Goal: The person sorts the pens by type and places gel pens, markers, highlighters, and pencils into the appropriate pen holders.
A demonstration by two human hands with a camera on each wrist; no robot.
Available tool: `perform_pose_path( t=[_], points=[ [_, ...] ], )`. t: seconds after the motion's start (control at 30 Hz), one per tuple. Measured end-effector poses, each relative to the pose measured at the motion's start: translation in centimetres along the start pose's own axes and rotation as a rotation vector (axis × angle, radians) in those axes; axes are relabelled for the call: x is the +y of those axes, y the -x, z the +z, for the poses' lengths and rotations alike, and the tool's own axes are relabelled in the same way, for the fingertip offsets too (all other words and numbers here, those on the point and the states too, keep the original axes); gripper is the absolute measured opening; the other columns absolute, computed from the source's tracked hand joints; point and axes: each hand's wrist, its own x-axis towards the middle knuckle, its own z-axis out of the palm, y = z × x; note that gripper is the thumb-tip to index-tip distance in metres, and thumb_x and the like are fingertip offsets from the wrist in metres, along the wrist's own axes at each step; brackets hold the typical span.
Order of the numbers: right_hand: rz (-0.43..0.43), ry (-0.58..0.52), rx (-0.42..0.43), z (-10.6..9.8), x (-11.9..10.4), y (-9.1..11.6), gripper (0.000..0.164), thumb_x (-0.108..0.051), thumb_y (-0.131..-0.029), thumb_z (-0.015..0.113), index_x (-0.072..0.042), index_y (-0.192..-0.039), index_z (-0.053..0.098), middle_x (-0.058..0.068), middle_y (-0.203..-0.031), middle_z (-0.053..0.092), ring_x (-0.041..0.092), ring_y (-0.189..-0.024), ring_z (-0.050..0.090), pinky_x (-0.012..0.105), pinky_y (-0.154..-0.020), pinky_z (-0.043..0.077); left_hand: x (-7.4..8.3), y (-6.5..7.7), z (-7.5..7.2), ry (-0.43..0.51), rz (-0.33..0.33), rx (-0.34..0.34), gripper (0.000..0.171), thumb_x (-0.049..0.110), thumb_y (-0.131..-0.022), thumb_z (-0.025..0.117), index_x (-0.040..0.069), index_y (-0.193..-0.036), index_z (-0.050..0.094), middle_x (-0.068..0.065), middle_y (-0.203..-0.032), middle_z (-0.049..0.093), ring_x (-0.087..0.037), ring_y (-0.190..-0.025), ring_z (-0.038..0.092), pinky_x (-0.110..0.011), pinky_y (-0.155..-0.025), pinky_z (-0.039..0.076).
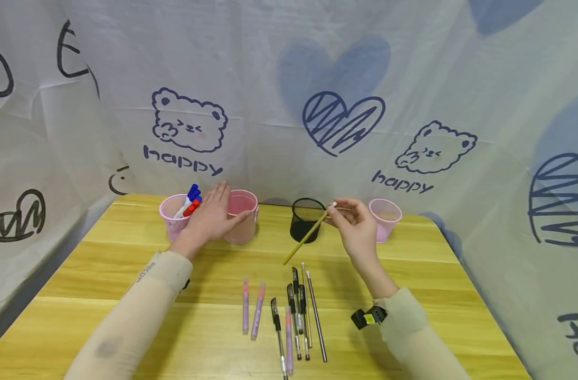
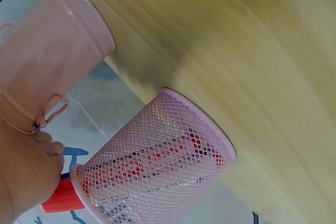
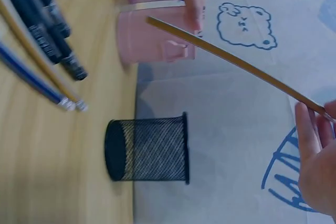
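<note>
My right hand (image 1: 357,224) pinches a yellow pencil (image 1: 305,237) near its white eraser end. The pencil slants down to the left, its lower end in front of the black mesh pen cup (image 3: 157,150). My left hand (image 1: 215,214) is at the pink bucket (image 1: 241,232), fingers straight, thumb across the bucket's near side; whether it presses on the rim is unclear. Left of that hand, a pink mesh cup (image 2: 163,166) holds blue and red capped markers (image 1: 191,206).
A second pink cup (image 1: 385,216) stands at the right, partly behind my right hand. Several black-capped pens (image 1: 295,306), pink-capped highlighters (image 1: 257,311) and two pencils (image 1: 317,316) lie on the wooden table (image 1: 388,348). A printed white cloth (image 1: 260,132) hangs behind.
</note>
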Motion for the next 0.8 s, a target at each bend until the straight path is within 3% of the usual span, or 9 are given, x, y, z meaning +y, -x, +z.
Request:
perform_pose_path(
  t=[0.27,0.47,0.8],
  points=[
    [-0.136,-0.105,0.077,1.6,-1.1,-1.6,0.025,0.004,-0.096,0.070,0.008,-0.118,0.061,0.011,-0.109,0.068,0.021,-0.099,0.070,0.039,-0.089,0.063,0.1,0.1,-0.4,-0.030,0.004,-0.017,0.107,0.074,-0.099,0.043,-0.006,-0.163,0.015,-0.024,-0.172,0.008,-0.041,-0.159,0.010,-0.051,-0.130,0.007],
    [-0.220,-0.197,0.115,3.4,-1.4,-3.3,0.020,0.007,-0.095,0.070,0.002,-0.113,0.063,0.009,-0.106,0.067,0.021,-0.097,0.068,0.038,-0.087,0.063,0.4,0.1,-0.6,-0.043,0.001,-0.018,0.105,0.072,-0.100,0.043,-0.006,-0.163,0.015,-0.023,-0.172,0.008,-0.041,-0.159,0.011,-0.050,-0.131,0.007],
    [-0.213,-0.215,0.120,6.3,-0.7,-5.4,0.021,0.010,-0.095,0.067,0.010,-0.115,0.059,0.008,-0.104,0.065,0.020,-0.096,0.068,0.034,-0.087,0.063,0.2,0.0,-0.5,-0.071,0.003,-0.015,0.104,0.071,-0.100,0.042,-0.006,-0.163,0.014,-0.025,-0.172,0.009,-0.041,-0.159,0.012,-0.050,-0.131,0.008]
  ],
)
